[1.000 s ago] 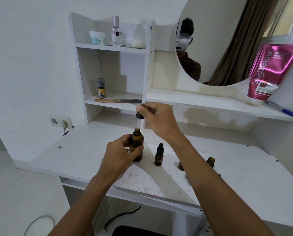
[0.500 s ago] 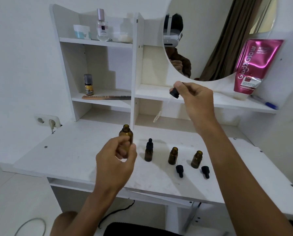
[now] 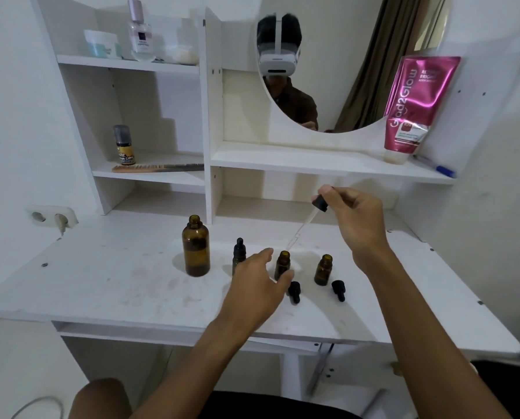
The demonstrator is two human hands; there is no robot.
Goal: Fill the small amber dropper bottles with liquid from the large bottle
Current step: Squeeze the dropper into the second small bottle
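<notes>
The large amber bottle [image 3: 196,247] stands uncapped on the white desk [image 3: 107,282]. To its right stand three small amber bottles: one capped [image 3: 239,253], one open in the middle [image 3: 282,264], one open at the right [image 3: 323,269]. Two black dropper caps [image 3: 294,292] [image 3: 338,290] lie in front of them. My right hand [image 3: 352,219] pinches the large bottle's dropper [image 3: 308,220], glass tip slanting down just above the middle bottle's mouth. My left hand [image 3: 260,285] hovers, fingers apart, around the middle bottle's base, holding nothing.
A white shelf unit [image 3: 206,116] with a round mirror rises at the desk's back. It carries a comb [image 3: 157,168], a small spray bottle [image 3: 124,145], cosmetics jars, a pink tube [image 3: 416,107] and a pen [image 3: 434,167]. A wall socket [image 3: 51,217] sits at the left.
My left hand set the large bottle down on the desk and moved right to the middle small bottle. My right hand brought the dropper down from shelf height over that bottle.
</notes>
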